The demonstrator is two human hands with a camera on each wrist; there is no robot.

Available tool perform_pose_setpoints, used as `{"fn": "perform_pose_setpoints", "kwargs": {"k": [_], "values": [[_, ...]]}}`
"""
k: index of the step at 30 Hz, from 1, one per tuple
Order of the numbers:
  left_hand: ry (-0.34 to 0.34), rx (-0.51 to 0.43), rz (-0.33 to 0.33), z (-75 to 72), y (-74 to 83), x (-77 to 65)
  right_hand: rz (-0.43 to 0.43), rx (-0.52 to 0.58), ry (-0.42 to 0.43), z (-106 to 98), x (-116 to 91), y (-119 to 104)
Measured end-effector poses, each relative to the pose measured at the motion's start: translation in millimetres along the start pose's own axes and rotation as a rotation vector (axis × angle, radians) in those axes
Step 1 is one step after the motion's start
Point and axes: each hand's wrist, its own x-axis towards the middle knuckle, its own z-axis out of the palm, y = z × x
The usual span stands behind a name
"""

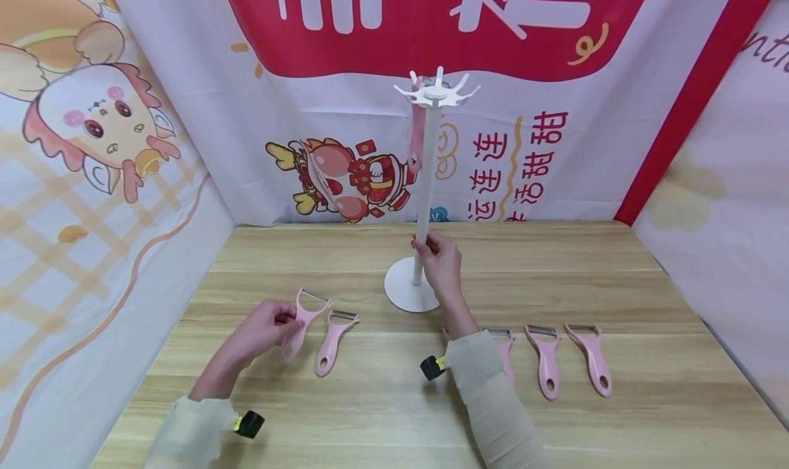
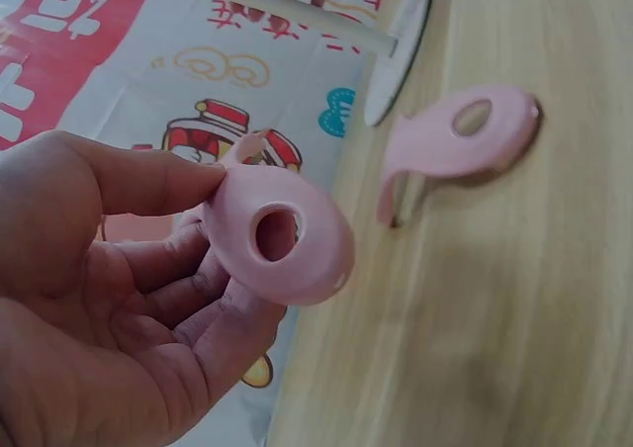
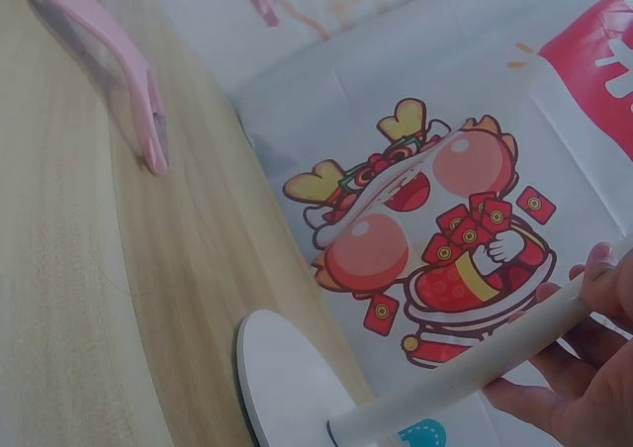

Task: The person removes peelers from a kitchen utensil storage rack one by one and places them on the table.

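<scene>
My left hand [image 1: 269, 330] pinches a pink peeler [image 1: 306, 316] by its handle, blade end pointing away, lifted a little off the table. In the left wrist view the handle's hole [image 2: 277, 233] faces the camera. A second pink peeler [image 1: 333, 342] lies just right of it. With its thumb and fingers, my right hand [image 1: 442, 260] grips the white pole of a hook stand [image 1: 425, 202] above its round base [image 1: 403, 285]. Another pink peeler [image 1: 417, 137] hangs from the far side of the stand's top hooks [image 1: 436, 94].
Right of the stand, pink peelers [image 1: 548, 363] lie in a row on the wooden table [image 1: 394, 414], one partly hidden behind the right forearm. Printed cloth [image 1: 345, 120] walls the back and both sides. Black wrist cameras [image 1: 249, 424] sit at both sleeves.
</scene>
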Motion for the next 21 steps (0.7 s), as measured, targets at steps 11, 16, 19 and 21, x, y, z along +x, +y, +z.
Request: {"fn": "perform_pose_setpoints", "kwargs": {"k": [11,16,19,21], "values": [[-0.056,0.008,-0.035,0.8,-23.5,0.1,0.006,0.001,0.003,0.0,0.4,1.2],[-0.029,0.018,-0.068,3.7,-29.9,2.3,0.005,-0.001,0.005,0.0,0.8,0.9],[-0.016,0.028,-0.086,6.8,-33.1,3.9,0.004,-0.001,0.005,-0.1,0.4,1.4],[-0.009,0.043,-0.093,8.5,-34.7,5.8,0.005,-0.001,0.005,-0.4,0.6,1.6]]}}
